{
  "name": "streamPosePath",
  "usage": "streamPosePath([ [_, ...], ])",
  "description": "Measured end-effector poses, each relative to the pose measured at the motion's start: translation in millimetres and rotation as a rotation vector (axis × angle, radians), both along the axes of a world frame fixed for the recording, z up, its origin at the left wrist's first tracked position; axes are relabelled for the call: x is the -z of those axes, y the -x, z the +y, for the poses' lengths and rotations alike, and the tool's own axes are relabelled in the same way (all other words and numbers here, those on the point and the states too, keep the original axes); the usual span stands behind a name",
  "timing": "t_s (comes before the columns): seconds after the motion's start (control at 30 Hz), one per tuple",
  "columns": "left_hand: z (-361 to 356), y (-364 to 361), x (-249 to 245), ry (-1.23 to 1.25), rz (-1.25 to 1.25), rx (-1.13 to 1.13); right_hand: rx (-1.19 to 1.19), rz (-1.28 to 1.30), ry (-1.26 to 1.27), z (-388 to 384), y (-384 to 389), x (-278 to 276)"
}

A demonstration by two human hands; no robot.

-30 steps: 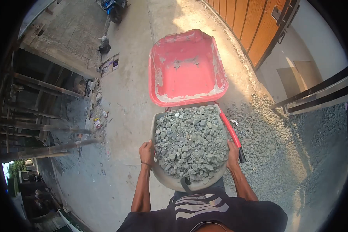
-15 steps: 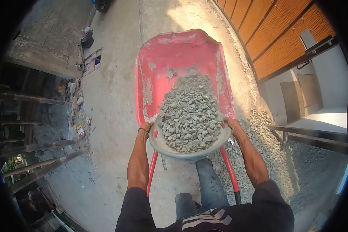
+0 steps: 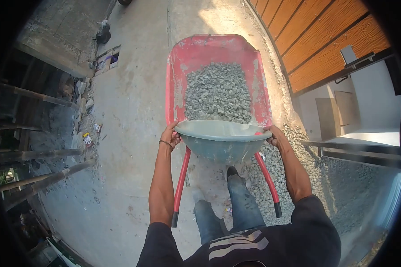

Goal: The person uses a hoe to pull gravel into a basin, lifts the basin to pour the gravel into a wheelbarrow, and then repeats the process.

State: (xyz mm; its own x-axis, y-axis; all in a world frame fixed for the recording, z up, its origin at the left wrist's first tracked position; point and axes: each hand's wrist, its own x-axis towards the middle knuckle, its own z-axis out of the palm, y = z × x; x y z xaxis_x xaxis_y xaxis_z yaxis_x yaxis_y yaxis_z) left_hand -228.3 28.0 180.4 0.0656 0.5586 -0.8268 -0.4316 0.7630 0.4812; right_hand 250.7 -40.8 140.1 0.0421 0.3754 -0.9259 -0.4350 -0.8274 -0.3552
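Observation:
A grey-green basin [image 3: 223, 149] is tipped forward over the near edge of a red wheelbarrow [image 3: 205, 46], its outer underside facing me. My left hand [image 3: 170, 135] grips the basin's left rim, and my right hand [image 3: 275, 135] holds the rim on the opposite side. Crushed gravel [image 3: 218, 91] lies heaped in the wheelbarrow tray, just beyond the basin's lip. The inside of the basin is mostly hidden. Two red handles with black grips, the left one [image 3: 181, 187] and the right one [image 3: 267, 184], stretch toward me below the basin.
A gravel pile [image 3: 294, 178] spreads over the ground on the right. Orange panelling [image 3: 325, 35] runs along the upper right. Wooden poles [image 3: 44, 155] and rubble line the left side. A black bag [image 3: 103, 33] sits by an opening in the concrete [image 3: 133, 98].
The basin has tilted forward from holding a heap of gravel, and that gravel now lies in the wheelbarrow tray. Both hands keep hold of the rim.

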Motion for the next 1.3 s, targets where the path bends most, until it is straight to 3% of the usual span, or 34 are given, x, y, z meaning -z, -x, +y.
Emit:
streamPosePath([
  [0.03,-22.1,-4.3,-35.8,0.073,0.074,0.043,0.058,-0.005,-0.105,-15.2,9.2,-2.5],
  [0.07,-45.4,2.8,-40.2,0.079,0.068,0.073,0.124,-0.014,-0.206,-35.7,24.3,-18.4],
  [0.13,-92.6,19.7,-51.2,0.101,0.029,0.329,0.035,0.025,-0.305,-78.5,69.4,-69.4],
  [0.23,-183.9,50.2,-45.2,0.014,-0.113,0.389,0.115,-0.043,-0.446,-152.6,148.1,-123.4],
  [0.33,-249.5,54.1,-67.2,0.049,-0.090,0.427,0.126,-0.017,-0.447,-235.0,199.1,-127.0],
  [0.43,-296.9,37.4,-97.5,-0.032,0.186,0.146,0.302,0.077,-0.444,-314.6,238.6,-134.0],
  [0.47,-309.5,38.8,-96.4,-0.037,0.179,0.182,0.336,0.063,-0.447,-340.2,241.9,-135.0],
  [0.53,-337.6,42.8,-90.1,-0.059,0.292,0.246,0.277,0.065,-0.349,-395.2,243.3,-138.0],
  [0.57,-350.2,38.3,-97.3,-0.062,0.281,0.313,0.148,-0.060,-0.287,-421.7,239.5,-147.6],
  [0.6,-361.9,31.6,-110.3,-0.075,0.335,0.326,0.216,-0.081,-0.278,-452.6,234.1,-146.9],
  [0.67,-390.1,22.6,-115.0,-0.097,0.370,0.401,-0.254,-0.602,-0.235,-527.0,218.8,-131.4],
  [0.8,-444.0,27.7,-92.2,-0.347,0.560,0.579,-0.457,-0.581,0.269,-688.7,230.7,-108.6],
  [0.87,-468.3,22.4,-85.4,-0.479,0.583,0.647,-0.499,-0.368,0.351,-783.9,275.2,-70.9],
  [0.93,-493.0,10.2,-83.8,-0.539,0.623,0.750,0.321,-0.064,0.418,-807.7,315.9,-121.1],
  [1.07,-562.3,-20.0,-56.8,-0.444,0.631,0.837,0.499,0.057,0.252,-908.5,334.2,-120.6],
  [1.13,-601.3,-28.1,-39.3,-0.443,0.602,0.899,0.253,0.218,0.203,-979.3,321.2,-108.8],
  [1.2,-650.7,-51.6,-36.4,-0.439,0.566,0.959,0.337,0.142,0.189,-1048.7,293.8,-104.2],
  [1.23,-677.7,-69.3,-46.3,-0.391,0.534,0.894,0.460,0.009,0.269,-1077.1,273.8,-116.4],
  [1.3,-727.4,-79.3,-61.8,-0.339,0.530,0.891,0.501,-0.496,0.368,-1186.5,253.5,-84.0],
])
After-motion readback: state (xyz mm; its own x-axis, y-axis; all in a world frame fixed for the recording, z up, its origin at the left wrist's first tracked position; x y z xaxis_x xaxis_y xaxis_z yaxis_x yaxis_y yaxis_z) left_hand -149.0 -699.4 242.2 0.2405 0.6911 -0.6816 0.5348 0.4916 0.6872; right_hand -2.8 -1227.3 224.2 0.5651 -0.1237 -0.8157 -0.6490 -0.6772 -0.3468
